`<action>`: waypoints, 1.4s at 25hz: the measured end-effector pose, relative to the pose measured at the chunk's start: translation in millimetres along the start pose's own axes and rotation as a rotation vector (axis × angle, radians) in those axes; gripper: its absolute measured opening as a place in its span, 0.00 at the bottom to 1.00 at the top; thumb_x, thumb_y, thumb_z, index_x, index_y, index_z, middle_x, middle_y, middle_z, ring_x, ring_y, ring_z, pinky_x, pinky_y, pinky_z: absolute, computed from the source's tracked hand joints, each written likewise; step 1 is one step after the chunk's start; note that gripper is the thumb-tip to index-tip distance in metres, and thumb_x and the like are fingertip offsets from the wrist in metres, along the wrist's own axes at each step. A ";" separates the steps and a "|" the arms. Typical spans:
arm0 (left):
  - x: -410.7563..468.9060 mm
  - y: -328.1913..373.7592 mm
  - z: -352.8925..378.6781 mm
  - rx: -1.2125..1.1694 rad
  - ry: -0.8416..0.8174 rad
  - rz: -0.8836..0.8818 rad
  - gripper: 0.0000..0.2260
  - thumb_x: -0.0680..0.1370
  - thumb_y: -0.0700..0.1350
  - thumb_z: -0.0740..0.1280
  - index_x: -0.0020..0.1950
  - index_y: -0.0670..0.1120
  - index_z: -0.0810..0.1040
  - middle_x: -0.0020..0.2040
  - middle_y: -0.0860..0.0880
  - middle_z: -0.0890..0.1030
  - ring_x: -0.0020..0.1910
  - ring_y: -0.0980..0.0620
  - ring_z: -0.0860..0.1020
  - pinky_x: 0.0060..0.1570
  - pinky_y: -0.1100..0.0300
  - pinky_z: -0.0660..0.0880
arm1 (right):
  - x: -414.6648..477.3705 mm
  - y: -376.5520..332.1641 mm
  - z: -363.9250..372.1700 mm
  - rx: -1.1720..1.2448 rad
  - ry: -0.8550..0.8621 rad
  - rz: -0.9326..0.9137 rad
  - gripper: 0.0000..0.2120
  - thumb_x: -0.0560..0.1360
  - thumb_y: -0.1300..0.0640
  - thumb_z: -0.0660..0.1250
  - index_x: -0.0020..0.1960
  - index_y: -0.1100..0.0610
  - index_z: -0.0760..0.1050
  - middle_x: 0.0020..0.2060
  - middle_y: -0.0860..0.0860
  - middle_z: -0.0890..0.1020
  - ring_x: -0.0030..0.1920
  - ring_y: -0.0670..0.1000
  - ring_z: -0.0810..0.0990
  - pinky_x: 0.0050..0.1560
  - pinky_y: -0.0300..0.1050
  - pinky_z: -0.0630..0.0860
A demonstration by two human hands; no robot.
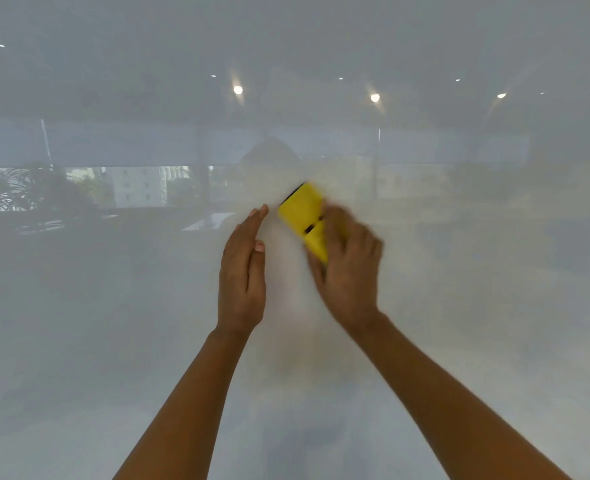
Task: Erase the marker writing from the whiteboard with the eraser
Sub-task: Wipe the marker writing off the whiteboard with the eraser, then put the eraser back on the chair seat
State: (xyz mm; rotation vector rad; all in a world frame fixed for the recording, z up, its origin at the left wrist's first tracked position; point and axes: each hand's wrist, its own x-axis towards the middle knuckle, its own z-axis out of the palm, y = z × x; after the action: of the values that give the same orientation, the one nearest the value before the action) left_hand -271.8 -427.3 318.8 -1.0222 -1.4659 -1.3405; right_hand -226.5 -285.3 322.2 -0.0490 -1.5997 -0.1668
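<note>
Right hand has its fingers wrapped around the yellow eraser, pressing it against the whiteboard near the middle, blurred as if mid-stroke, and I see no marker writing on the glossy surface from here. Left hand stands open and flat, fingers straight, edge-on just left of the eraser, holding nothing; whether it touches the board I cannot tell. My worry is the eraser tilting so only its edge wipes.
</note>
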 end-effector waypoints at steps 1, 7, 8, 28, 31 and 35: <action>0.0 1.8 -2.7 -0.049 0.038 -0.028 0.18 0.81 0.39 0.52 0.69 0.42 0.69 0.69 0.49 0.72 0.70 0.56 0.67 0.70 0.61 0.64 | -18.6 -10.6 3.2 0.004 -0.037 -0.126 0.26 0.75 0.48 0.59 0.70 0.58 0.61 0.63 0.58 0.69 0.50 0.58 0.67 0.49 0.53 0.64; -14.8 -4.0 -20.7 0.074 -0.002 -0.034 0.18 0.81 0.44 0.53 0.69 0.45 0.70 0.69 0.49 0.73 0.71 0.55 0.67 0.70 0.56 0.65 | -158.1 -18.7 3.9 0.011 -0.301 -0.739 0.22 0.77 0.55 0.55 0.71 0.48 0.61 0.64 0.47 0.67 0.53 0.52 0.72 0.55 0.51 0.72; -18.5 -6.4 -21.4 0.105 -0.015 -0.021 0.18 0.81 0.44 0.53 0.70 0.45 0.70 0.69 0.49 0.73 0.71 0.55 0.66 0.71 0.56 0.64 | -172.4 -8.4 -0.3 0.019 -0.362 -0.796 0.22 0.78 0.55 0.55 0.71 0.47 0.61 0.64 0.45 0.67 0.53 0.50 0.74 0.55 0.50 0.75; -87.8 29.6 86.6 0.171 -0.579 0.105 0.30 0.74 0.46 0.70 0.74 0.48 0.62 0.74 0.52 0.65 0.72 0.55 0.63 0.71 0.61 0.60 | -105.8 114.7 -82.3 0.237 -0.470 0.182 0.29 0.72 0.54 0.72 0.68 0.49 0.62 0.60 0.54 0.73 0.57 0.53 0.71 0.53 0.44 0.67; -97.6 41.7 113.9 0.178 -0.631 0.099 0.32 0.73 0.46 0.71 0.75 0.48 0.61 0.74 0.51 0.65 0.73 0.53 0.63 0.71 0.59 0.61 | -108.0 139.4 -105.9 0.154 -0.530 0.168 0.28 0.72 0.54 0.72 0.69 0.49 0.65 0.61 0.53 0.73 0.57 0.54 0.72 0.54 0.46 0.67; -116.3 71.8 162.1 0.041 -0.697 0.050 0.32 0.75 0.45 0.70 0.75 0.48 0.59 0.73 0.51 0.66 0.72 0.54 0.64 0.69 0.61 0.63 | -128.5 179.0 -148.2 0.052 -0.647 0.133 0.29 0.71 0.54 0.73 0.70 0.50 0.67 0.62 0.51 0.74 0.59 0.54 0.73 0.56 0.47 0.69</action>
State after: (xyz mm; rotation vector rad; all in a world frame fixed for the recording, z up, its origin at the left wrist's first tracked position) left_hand -182.7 -261.4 221.3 -1.5832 -1.9358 -0.9452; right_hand -50.8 -119.6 211.9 -0.1825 -2.2367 -0.0003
